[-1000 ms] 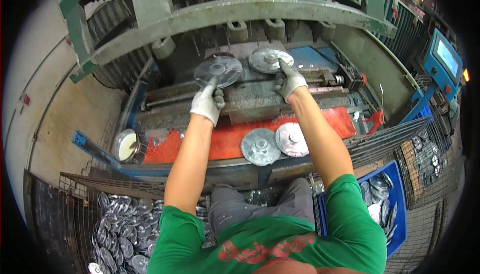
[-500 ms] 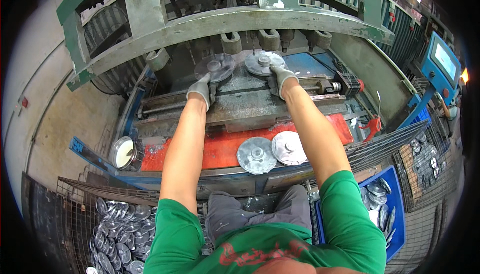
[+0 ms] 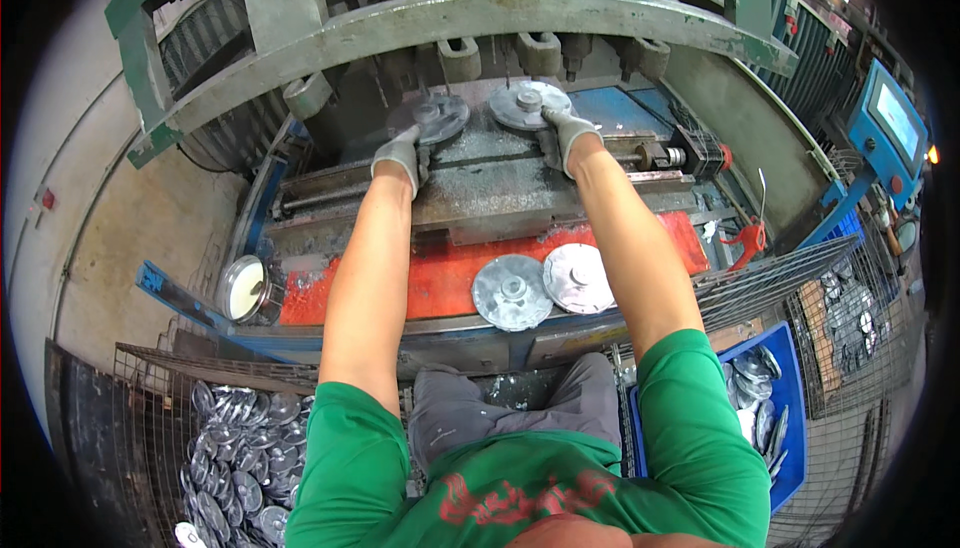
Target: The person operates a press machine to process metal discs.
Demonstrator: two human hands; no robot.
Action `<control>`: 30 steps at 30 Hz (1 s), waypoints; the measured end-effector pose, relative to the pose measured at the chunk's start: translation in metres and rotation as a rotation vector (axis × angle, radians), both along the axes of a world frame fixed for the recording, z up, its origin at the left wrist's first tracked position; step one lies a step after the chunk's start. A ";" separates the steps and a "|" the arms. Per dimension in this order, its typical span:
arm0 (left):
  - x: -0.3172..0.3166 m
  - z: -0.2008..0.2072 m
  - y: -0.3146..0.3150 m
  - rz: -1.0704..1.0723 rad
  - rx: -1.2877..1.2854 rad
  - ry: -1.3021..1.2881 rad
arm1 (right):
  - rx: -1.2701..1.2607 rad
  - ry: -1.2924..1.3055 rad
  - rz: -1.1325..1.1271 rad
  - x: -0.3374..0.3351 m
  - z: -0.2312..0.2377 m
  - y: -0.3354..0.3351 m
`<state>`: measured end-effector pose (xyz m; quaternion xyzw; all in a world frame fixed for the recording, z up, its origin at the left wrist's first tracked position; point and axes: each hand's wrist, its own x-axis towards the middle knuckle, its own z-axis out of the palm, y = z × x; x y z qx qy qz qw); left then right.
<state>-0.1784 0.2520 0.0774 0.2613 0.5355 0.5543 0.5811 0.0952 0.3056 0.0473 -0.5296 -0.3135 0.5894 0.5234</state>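
Two round grey metal discs with raised hubs lie side by side on the machine bed, under the drill spindles. My left hand [image 3: 402, 159], in a pale glove, grips the near edge of the left metal disc [image 3: 448, 120]. The fingers of my gloved right hand [image 3: 566, 137] close on the near right edge of the right metal disc [image 3: 506, 106]. My fingers are partly hidden behind the gloves' backs. Closer to me, a grey disc [image 3: 497, 308] and a brighter disc [image 3: 568, 293] rest on the red board [image 3: 430, 286], touching or nearly touching each other.
A green-and-grey machine frame [image 3: 420, 30] spans overhead with hanging spindles. At left stands a pot of pale liquid [image 3: 245, 288]. A blue control panel [image 3: 888, 123] and a red-handled tool [image 3: 745, 242] are at right. Discs fill a wire cage [image 3: 150, 368] and a blue crate [image 3: 795, 458].
The bench and discs sit slightly higher in the picture, as my view has tilted. Both hands stay on the same two discs.
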 end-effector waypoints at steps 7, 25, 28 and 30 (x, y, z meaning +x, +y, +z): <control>-0.062 0.034 -0.074 0.092 0.057 0.660 | -0.057 -0.006 0.060 0.053 0.045 -0.088; 0.002 -0.074 -0.275 -0.302 0.047 1.059 | -0.262 0.190 -0.067 0.058 -0.121 -0.287; 0.046 -0.105 -0.270 -0.389 -0.333 -0.250 | -0.297 0.291 -0.030 0.052 -0.134 -0.274; 0.072 -0.137 -0.242 -0.303 -0.390 -0.424 | -0.303 0.283 -0.057 0.048 -0.128 -0.275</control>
